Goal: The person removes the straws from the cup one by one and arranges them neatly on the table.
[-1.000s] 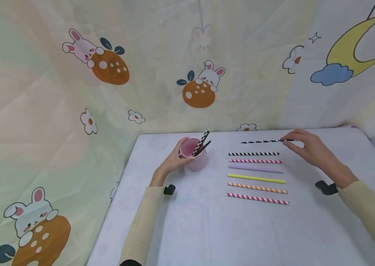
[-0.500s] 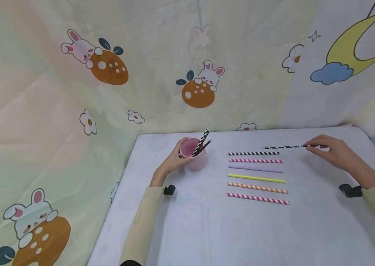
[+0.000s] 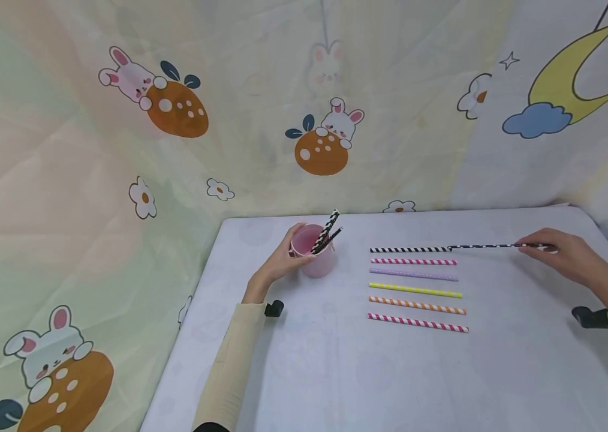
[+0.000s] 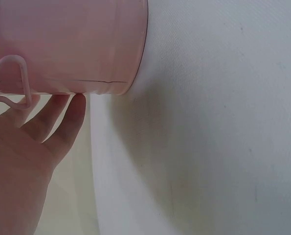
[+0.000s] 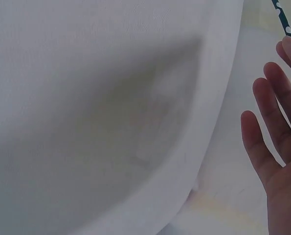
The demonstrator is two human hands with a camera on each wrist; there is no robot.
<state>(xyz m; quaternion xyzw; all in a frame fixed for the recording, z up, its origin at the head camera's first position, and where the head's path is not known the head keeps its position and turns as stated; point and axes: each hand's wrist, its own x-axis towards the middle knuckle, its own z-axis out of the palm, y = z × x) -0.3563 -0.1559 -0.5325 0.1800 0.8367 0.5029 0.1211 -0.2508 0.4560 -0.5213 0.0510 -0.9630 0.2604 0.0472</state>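
My left hand [image 3: 281,259] grips a pink cup [image 3: 319,263] at the back left of the table, its fingers around the side where a small handle [image 4: 23,78] shows in the left wrist view. Two black patterned straws [image 3: 326,231] lean out over the cup's right rim. At the right, my right hand [image 3: 565,255] pinches a black straw with white dots [image 3: 484,246] near one end, between thumb and finger; its other fingers are extended in the right wrist view. The dotted straw points left, its tip overlapping the right end of a black-and-white striped straw [image 3: 411,249].
Below the striped straw, more straws lie in a column: pink striped [image 3: 414,261], purple [image 3: 414,275], yellow [image 3: 415,290], orange striped [image 3: 417,305] and red striped [image 3: 418,323]. A printed cloth [image 3: 261,120] hangs behind the white table [image 3: 390,384].
My right hand has moved right and toward the table's front with the dotted straw, which now lines up with the striped straw's end. My left hand and the cup have stayed put.
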